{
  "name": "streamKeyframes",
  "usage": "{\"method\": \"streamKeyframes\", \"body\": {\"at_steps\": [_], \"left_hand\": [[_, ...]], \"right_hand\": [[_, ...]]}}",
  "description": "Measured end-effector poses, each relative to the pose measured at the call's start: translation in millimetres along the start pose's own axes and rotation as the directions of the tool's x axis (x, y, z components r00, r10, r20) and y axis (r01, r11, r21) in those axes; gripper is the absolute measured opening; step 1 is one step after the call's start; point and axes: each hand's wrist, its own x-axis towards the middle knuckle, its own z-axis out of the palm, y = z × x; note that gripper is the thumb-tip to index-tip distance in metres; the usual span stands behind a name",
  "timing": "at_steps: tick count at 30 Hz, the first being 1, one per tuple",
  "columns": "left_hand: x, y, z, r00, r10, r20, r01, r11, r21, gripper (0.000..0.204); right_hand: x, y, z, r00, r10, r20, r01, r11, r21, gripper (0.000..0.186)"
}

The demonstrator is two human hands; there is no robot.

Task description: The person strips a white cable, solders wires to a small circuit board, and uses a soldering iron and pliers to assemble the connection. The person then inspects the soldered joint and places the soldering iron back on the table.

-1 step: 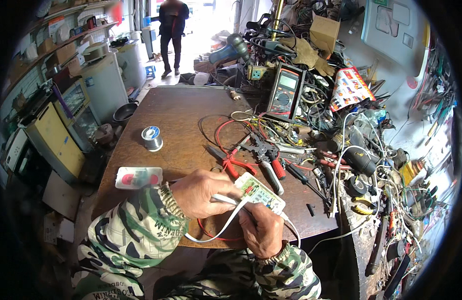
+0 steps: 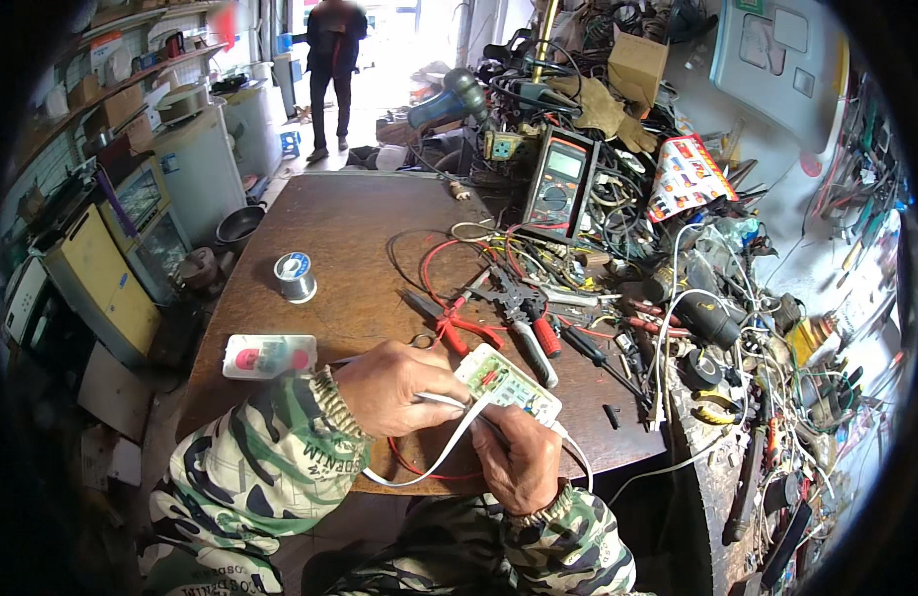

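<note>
My left hand is closed in a pinch on a white cable, whose loop hangs below it toward the table's front edge. Close beside it, my right hand also pinches the cable, though its fingertips are partly hidden. Just beyond both hands lies an open white plastic case with a green circuit board inside, bearing small components and red wire. A thinner white cord leaves the case's right end. A red wire runs beneath the left hand.
Red-handled pliers, a wire stripper and a screwdriver lie beyond the case. A solder spool and a white tray are at left. A multimeter stands amid tangled wires at right. A person stands far back.
The whole view has shifted slightly to the left. The person in the background has changed foot position. Both hands keep nearly the same pose at the cable.
</note>
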Motion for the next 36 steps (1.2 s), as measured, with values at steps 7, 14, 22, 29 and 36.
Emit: {"method": "streamKeyframes", "body": {"at_steps": [7, 14, 22, 29, 36], "left_hand": [[-2, 8, -16, 0.99, -0.086, -0.115, 0.09, 0.995, 0.034, 0.016], [-4, 20, -6, 0.982, -0.187, 0.032, 0.188, 0.982, -0.019, 0.021], [-6, 19, 0, 0.97, -0.24, 0.035, 0.242, 0.959, -0.146, 0.014], [-4, 20, -3, 0.97, -0.214, 0.114, 0.224, 0.971, -0.086, 0.018], [-3, 21, 2, 0.981, -0.153, 0.123, 0.172, 0.971, -0.165, 0.024]], "right_hand": [[-9, 10, 1, 0.967, 0.218, -0.132, -0.201, 0.971, 0.132, 0.014], [-2, 4, -4, 0.995, -0.084, -0.059, 0.087, 0.995, 0.057, 0.022], [-3, 7, -5, 0.993, -0.022, -0.118, 0.042, 0.983, 0.177, 0.026], [-1, 5, -9, 1.0, 0.017, 0.005, -0.018, 0.988, 0.15, 0.02], [-4, -1, -11, 0.995, 0.102, -0.009, -0.099, 0.982, 0.163, 0.014]]}}
